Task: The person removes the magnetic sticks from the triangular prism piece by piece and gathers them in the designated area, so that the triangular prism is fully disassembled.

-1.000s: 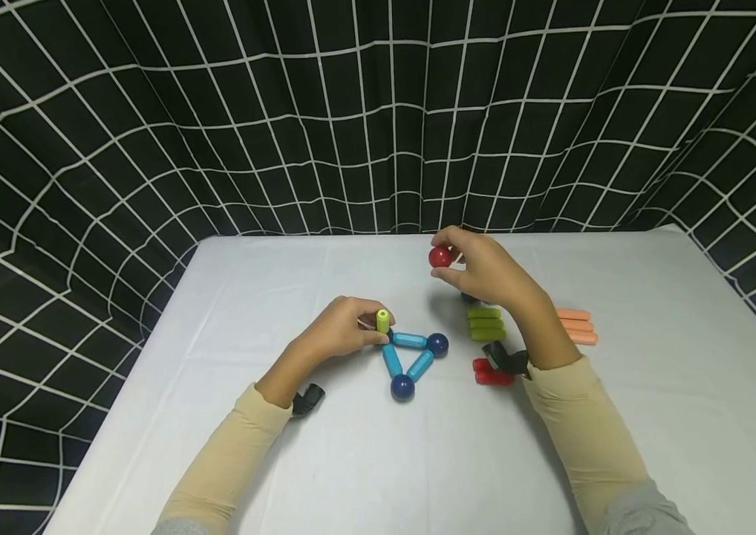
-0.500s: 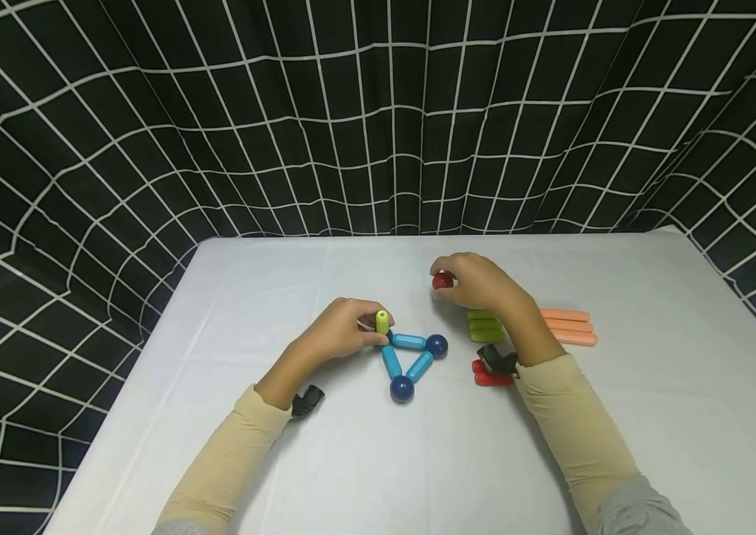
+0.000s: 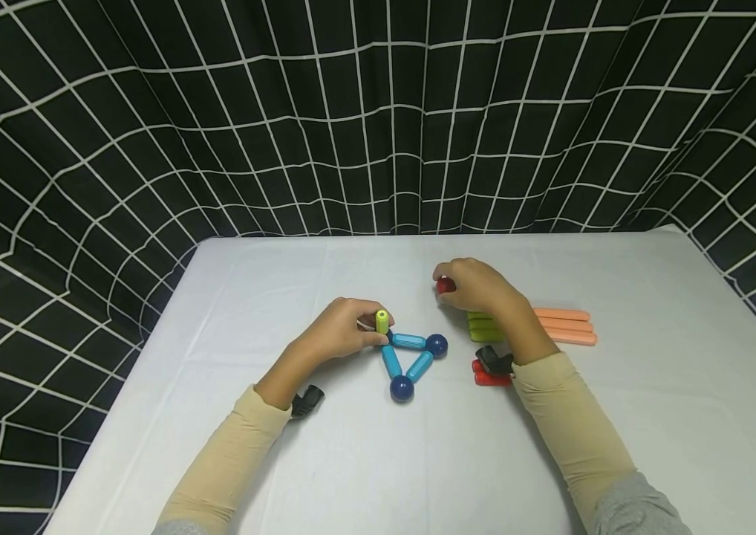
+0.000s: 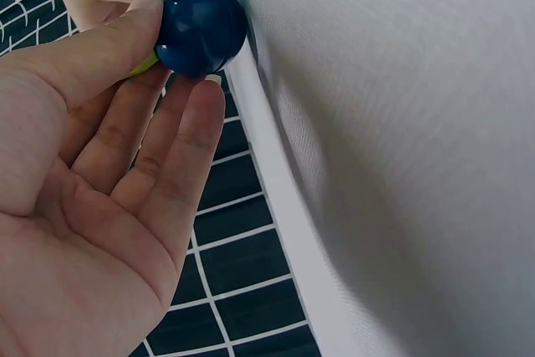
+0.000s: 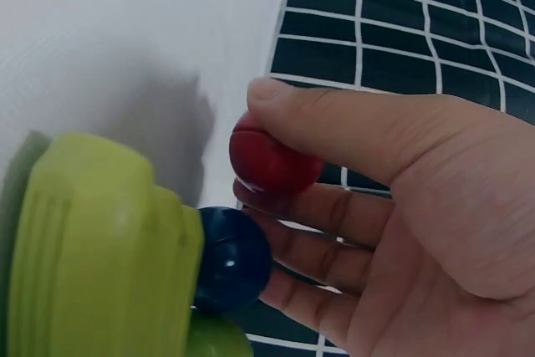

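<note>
The right hand (image 3: 478, 286) lowered its pinched red ball (image 3: 445, 285), maybe still loose, near the worktop's (image 3: 284, 264) far edge; the left hand (image 3: 338, 327) gripped a blue ball (image 4: 202, 33).

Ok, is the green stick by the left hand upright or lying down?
Upright: the green stick stands above a blue ball, its end visible on top.

Red ball (image 3: 445, 285) — lime rod (image 3: 382, 322) upright at corner of blue triangle (image 3: 409, 342)
</note>
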{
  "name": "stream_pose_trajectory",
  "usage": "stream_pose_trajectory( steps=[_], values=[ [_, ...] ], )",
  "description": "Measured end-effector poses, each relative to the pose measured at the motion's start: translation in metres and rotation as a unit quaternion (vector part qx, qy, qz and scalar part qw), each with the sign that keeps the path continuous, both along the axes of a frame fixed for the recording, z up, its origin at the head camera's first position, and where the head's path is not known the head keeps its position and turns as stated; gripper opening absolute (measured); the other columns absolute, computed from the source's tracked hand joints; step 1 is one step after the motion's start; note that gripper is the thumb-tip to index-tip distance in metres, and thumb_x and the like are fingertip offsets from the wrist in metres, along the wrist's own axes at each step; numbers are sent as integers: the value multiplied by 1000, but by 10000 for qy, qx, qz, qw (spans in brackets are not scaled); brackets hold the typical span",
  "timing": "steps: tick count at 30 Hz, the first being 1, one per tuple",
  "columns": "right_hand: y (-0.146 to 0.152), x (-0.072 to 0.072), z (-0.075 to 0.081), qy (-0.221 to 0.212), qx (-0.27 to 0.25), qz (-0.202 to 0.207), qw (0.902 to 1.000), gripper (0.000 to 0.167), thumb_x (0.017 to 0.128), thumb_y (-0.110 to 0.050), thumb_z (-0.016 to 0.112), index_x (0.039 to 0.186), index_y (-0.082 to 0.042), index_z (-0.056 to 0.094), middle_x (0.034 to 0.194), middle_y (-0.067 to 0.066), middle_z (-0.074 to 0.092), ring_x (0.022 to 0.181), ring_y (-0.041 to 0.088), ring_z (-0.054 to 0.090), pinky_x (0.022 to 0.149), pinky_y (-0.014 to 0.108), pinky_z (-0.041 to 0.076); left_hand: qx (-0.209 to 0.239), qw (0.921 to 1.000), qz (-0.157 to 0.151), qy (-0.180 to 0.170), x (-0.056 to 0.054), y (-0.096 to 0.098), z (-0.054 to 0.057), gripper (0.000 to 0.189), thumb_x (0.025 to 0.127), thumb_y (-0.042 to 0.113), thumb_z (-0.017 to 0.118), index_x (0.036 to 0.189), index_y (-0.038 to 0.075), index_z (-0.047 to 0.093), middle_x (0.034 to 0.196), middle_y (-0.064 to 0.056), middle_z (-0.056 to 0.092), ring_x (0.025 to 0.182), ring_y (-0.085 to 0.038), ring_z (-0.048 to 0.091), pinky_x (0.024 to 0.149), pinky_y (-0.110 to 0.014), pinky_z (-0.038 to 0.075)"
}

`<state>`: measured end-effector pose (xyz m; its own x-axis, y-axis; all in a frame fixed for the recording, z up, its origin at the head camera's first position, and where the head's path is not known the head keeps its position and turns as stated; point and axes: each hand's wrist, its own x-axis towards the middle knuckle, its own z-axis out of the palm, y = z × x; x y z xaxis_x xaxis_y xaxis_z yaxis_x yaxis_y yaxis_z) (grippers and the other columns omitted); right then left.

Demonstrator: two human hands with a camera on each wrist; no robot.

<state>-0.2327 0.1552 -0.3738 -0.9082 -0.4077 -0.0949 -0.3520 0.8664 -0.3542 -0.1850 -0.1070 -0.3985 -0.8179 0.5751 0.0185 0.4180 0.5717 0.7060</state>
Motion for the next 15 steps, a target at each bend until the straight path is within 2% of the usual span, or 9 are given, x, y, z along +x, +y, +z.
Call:
stream_pose_trajectory(
  steps=[7, 15],
  values=[
    [-1, -1, -5, -41, 88, 22, 10000, 36, 89, -9, 75, 124, -3, 68, 113, 14, 69, 104, 29, 60, 96, 49, 48, 51, 10000, 11, 4, 0, 0, -1, 15, 83, 13, 83, 90, 17, 71, 90, 10, 72, 89, -5, 67, 84, -29, 53],
    [-1, 0, -4, -15, 53, 40, 10000, 38, 87, -11, 78, 124, -4, 68, 107, 12, 67, 97, 27, 59, 91, 46, 49, 23, 10000, 1, 14, 0, -1, 0, 14, 84, 13, 83, 91, 17, 71, 89, 10, 71, 89, -5, 67, 84, -29, 53]
  ],
)
